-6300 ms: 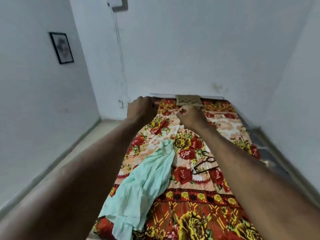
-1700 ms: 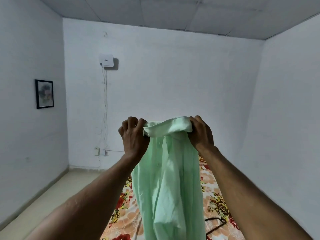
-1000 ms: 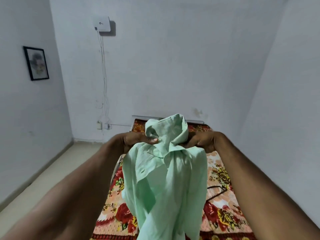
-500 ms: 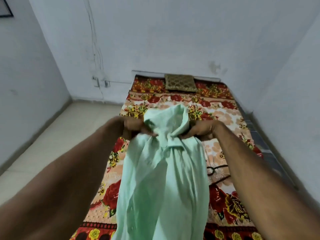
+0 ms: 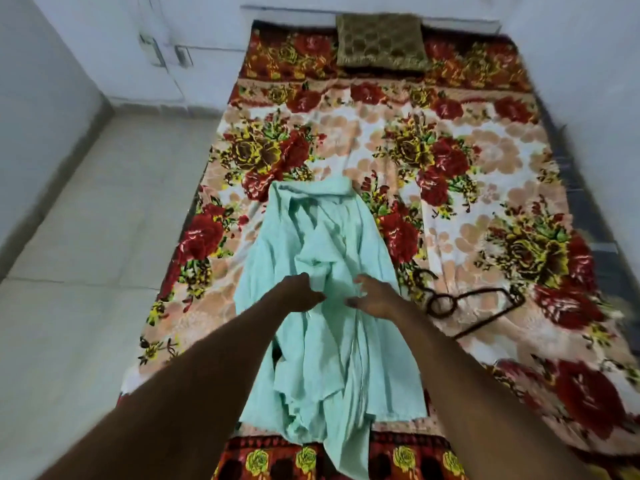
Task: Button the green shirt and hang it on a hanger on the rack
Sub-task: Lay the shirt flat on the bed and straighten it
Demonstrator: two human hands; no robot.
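Observation:
The pale green shirt point(image 5: 322, 258) lies crumpled lengthwise on the floral bed cover point(image 5: 485, 161), collar end away from me and tail hanging over the near edge. My left hand point(image 5: 300, 295) pinches a fold at the shirt's middle. My right hand point(image 5: 375, 296) is just to the right of it, over the shirt, fingers spread and loosely curved around nothing. A dark hanger point(image 5: 476, 306) lies flat on the cover right of my right hand. No rack is in view.
A brown patterned pillow point(image 5: 381, 41) sits at the head of the bed against the white back wall. Tiled floor point(image 5: 86, 254) runs along the bed's left side. A white wall stands close on the right.
The shirt, held up in the air by its collar in both hands, has been lowered and laid on the bed. Both hands have moved from the collar to the shirt's middle.

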